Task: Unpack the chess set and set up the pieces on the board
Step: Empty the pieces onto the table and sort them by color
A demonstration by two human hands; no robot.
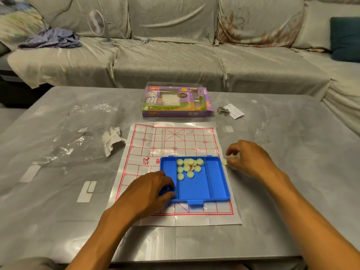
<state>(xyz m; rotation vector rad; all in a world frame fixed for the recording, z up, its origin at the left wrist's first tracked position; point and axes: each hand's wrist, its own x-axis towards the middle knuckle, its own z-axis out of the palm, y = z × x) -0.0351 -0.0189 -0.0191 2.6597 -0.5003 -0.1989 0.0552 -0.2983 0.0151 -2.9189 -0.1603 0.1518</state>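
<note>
Now the left hand (153, 189) grips the blue plastic tray (218, 180) lying on the red-lined paper board's (148, 141) near half, right hand (247, 158) pinching pale round pieces (224, 162) beside its right edge: better clear the tray off first.

Bare forearms (292, 207); no sleeves

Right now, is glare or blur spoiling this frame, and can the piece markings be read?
Head view: glare streaks the grey table and the glossy paper board; the sofa bows from wide-angle distortion, its left end smeared. The round pieces in the blue tray look washed out, their markings unreadable; the right hand is slightly soft.
</note>
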